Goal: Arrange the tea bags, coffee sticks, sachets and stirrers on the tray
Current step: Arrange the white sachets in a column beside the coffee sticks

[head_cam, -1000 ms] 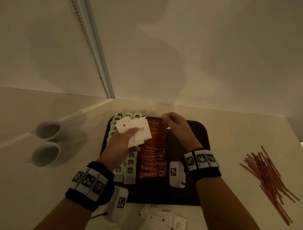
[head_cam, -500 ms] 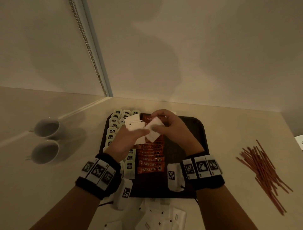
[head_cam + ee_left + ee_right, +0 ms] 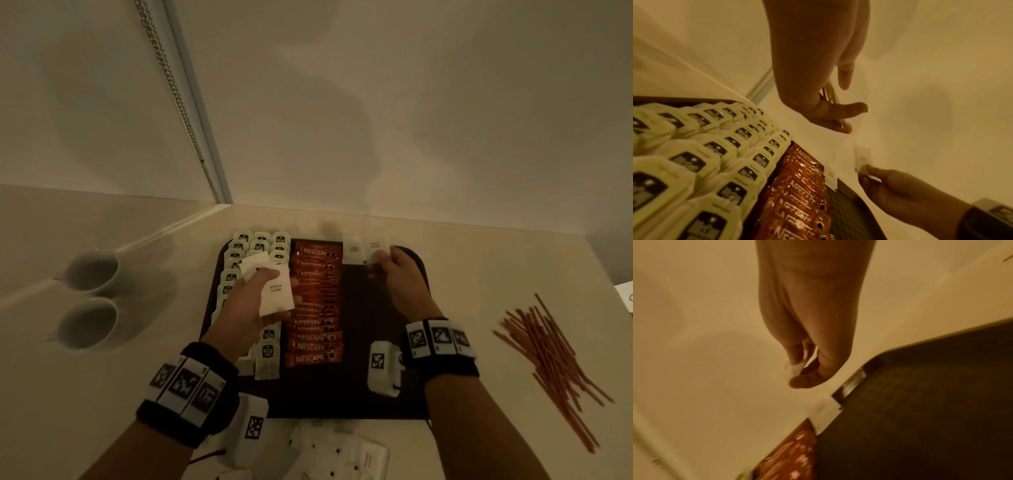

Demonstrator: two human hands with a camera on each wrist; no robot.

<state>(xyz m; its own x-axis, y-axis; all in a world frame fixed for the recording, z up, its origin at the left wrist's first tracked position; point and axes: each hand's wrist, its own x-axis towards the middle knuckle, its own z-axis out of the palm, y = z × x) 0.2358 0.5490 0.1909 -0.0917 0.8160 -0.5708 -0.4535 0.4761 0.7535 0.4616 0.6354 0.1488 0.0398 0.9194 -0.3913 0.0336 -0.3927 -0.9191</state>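
While the right hand (image 3: 399,274) pinches one white sachet (image 3: 376,251) at the tray's (image 3: 416,270) upper edge and the left hand (image 3: 251,301) grips the spare sachets (image 3: 275,296) mid-frame, the sachet row seems just begun beside the coffee sticks (image 3: 315,301); next, lay it flush.

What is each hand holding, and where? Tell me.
Left hand: a small stack of white sugar sachets, thumb across the top. Right hand: one white sachet, pinched at its near edge.
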